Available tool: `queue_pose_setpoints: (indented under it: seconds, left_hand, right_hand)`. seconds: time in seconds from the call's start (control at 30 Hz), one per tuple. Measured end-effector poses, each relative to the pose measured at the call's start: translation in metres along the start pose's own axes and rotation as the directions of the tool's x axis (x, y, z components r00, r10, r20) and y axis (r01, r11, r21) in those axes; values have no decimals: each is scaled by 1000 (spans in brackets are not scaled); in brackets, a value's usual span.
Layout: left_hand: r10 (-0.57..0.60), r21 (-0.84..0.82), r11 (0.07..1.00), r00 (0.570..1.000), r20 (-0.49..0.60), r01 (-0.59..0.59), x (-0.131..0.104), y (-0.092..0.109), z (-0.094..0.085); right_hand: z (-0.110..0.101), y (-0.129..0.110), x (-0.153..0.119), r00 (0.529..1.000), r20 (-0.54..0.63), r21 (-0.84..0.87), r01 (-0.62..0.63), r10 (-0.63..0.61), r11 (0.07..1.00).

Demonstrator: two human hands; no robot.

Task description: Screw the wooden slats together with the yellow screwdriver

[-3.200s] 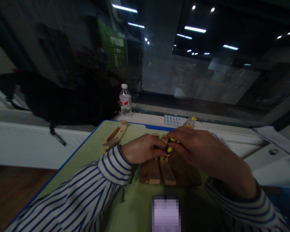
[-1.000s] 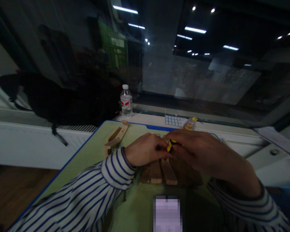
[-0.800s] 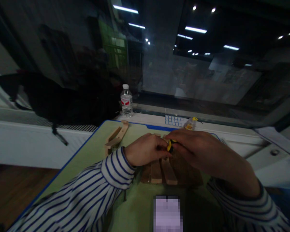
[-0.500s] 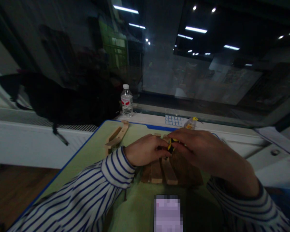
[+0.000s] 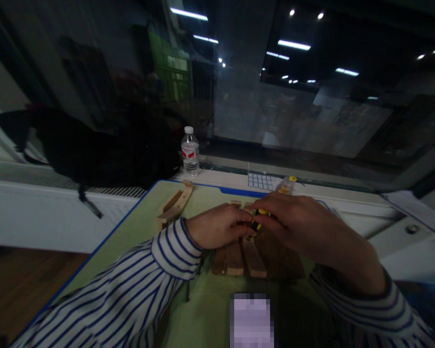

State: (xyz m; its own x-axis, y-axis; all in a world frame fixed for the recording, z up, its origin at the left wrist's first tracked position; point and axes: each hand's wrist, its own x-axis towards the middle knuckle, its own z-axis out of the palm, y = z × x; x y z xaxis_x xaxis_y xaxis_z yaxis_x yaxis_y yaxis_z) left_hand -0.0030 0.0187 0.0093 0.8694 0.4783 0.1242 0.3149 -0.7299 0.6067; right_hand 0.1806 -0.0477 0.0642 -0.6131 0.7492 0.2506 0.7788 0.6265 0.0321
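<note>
**Two-handed work with a short tool over paired wooden strips**

The right hand point(image 5: 300, 222) grips a short, yellow-and-black handled tool point(image 5: 255, 226) between thumb and fingers, probably a stubby screwdriver. The left hand point(image 5: 217, 224) is curled beside it, thumb and fingertips meeting the tool's near side; whether they grip it, or only steady it or something hidden beneath, cannot be told.

For good practice in this step, the tool should stand square to the wood and its tip stay seated under light downward pressure. The right fingers would do best to turn in small, even strokes, while the left keeps tip and wood from slipping sideways. Fingertips so close to the tip call for modest force.

The tool lies between the two hands, above the right-hand one of two pale, flat wooden strips point(image 5: 253, 258). A dark spot, hole or fastener, shows in that strip just below the fingers. The strips lie side by side on a dark brown wooden board point(image 5: 279, 271), their near ends emerging below the left hand. A pale, curved wooden assembly point(image 5: 176, 205) lies beyond the left cuff, apart from both hands, on the light-green, blue-edged tabletop point(image 5: 203, 319).
</note>
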Motion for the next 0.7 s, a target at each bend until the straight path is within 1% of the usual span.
queue_pose_setpoints:
  seconds: [0.07, 0.17, 0.27, 0.37, 0.53, 0.7]
  left_hand:
    - [-20, 16, 1000, 1000, -2, 20, 0, 0, 0]
    - [-63, 47, 997, 997, -41, 65, 0, 1, -1]
    - [-106, 67, 991, 991, -82, 112, 0, 3, 0]
    - [-131, 73, 988, 986, -98, 139, 1, 4, 1]
    - [-116, 92, 988, 988, -106, 126, 1, 2, 3]
    - [-80, 90, 992, 993, -89, 88, 1, -1, 3]
  right_hand:
    - [0, 0, 0, 1000, 9, -2, -13, 13, 1000]
    - [1, 1, 1, 999, 17, -1, -30, 30, 1000]
    - [2, 1, 3, 1000, 16, -7, -25, 25, 1000]
    - [2, 1, 3, 1000, 4, -7, -17, 17, 1000]
    - [-2, -1, 0, 998, -60, 61, 5, -1, 998]
    - [-4, -1, 0, 1000, -20, 138, 17, -15, 990]
